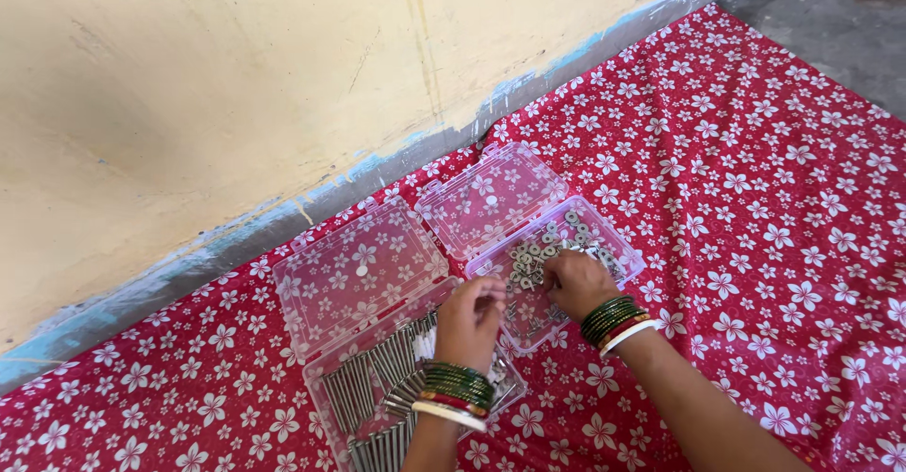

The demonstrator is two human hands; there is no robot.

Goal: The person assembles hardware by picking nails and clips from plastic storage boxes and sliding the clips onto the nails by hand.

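Left hand (469, 319) curled over the clear box of long bolts (377, 387), fingertips pinched, contents unclear | right hand (576, 281) bunched, fingers down among washers (530, 257) in the neighbouring clear box (628, 262) | red floral cloth (755, 198) underneath

Red floral cloth (755, 198): 2 clear boxes (552, 264).

- Two open boxes sit side by side on the cloth (755, 198), near the wall (236, 75) behind them.
- The bolt box (363, 392) is on your left, the washer box (618, 245) on your right.
- Each lid (354, 269) lies back toward the wall.
- Your left hand (469, 319) is over the bolt box, your right hand (576, 283) in the washer box.
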